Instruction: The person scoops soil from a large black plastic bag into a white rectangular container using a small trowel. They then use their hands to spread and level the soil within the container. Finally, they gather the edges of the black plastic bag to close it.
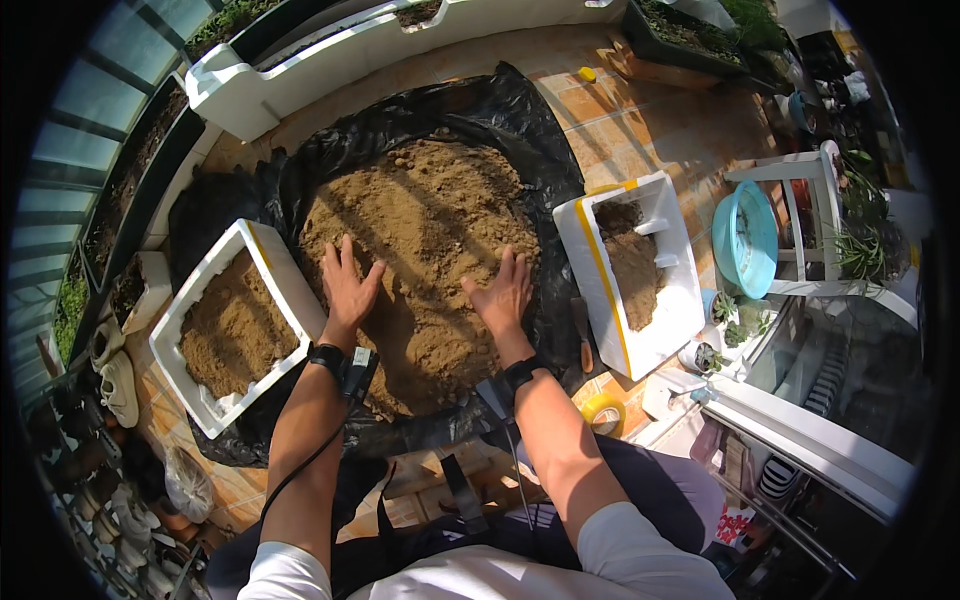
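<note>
A broad heap of brown soil lies on a black plastic sheet in front of me. My left hand is over the heap's left side, fingers apart and holding nothing. Over the right side is my right hand, its fingers also spread and bare of any object; whether either hand touches the soil I cannot tell. Left of my left hand stands a white foam box with soil in it. A second foam box, edged with yellow tape, stands on the right with soil inside.
A hand trowel lies beside the right box, near a roll of yellow tape. A turquoise basin leans by a white chair. Potted succulents stand close by. Long planters line the left and back edges.
</note>
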Available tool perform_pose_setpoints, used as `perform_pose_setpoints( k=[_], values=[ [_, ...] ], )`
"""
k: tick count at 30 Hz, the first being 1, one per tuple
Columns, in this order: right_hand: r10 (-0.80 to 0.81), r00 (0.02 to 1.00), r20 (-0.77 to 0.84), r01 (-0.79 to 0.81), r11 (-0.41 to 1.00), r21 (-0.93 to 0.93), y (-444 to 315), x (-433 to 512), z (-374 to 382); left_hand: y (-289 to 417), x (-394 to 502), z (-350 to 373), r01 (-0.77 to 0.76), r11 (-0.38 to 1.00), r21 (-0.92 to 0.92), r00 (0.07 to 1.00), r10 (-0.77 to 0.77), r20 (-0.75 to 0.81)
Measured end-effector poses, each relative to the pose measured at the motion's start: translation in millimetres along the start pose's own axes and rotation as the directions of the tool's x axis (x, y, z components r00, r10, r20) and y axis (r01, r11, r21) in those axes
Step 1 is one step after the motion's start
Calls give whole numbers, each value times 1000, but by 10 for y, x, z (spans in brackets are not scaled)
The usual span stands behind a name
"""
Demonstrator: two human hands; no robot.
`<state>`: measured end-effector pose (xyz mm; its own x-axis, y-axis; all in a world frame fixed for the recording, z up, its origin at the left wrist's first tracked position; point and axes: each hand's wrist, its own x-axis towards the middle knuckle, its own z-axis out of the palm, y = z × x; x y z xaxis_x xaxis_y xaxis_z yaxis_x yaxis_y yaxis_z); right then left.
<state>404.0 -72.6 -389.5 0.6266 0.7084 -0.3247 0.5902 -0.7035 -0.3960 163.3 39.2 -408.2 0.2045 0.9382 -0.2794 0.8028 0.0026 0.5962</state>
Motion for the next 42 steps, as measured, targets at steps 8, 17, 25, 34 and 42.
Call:
perform_pose_setpoints(
  k=[8,17,25,34,42],
  values=[
    [-298,954,13,289,935,207,-387,-288,386,191,-304,213,-147,988,-36,983,150,107],
    [-377,920,112,374,926,42,-437,-508,353,-23,-616,127,-383,896,-225,915,401,38],
    [-471,869,151,476,879,-1,-411,-532,395,-100,-565,236,-393,869,-300,914,405,-25],
    [-391,863,319,404,914,28,-473,-527,439,-89,-585,202,-401,816,-416,905,425,-40],
    [-389,890,240,332,911,243,-325,-464,497,-59,-618,157,-316,863,-394,937,348,10]
  ],
)
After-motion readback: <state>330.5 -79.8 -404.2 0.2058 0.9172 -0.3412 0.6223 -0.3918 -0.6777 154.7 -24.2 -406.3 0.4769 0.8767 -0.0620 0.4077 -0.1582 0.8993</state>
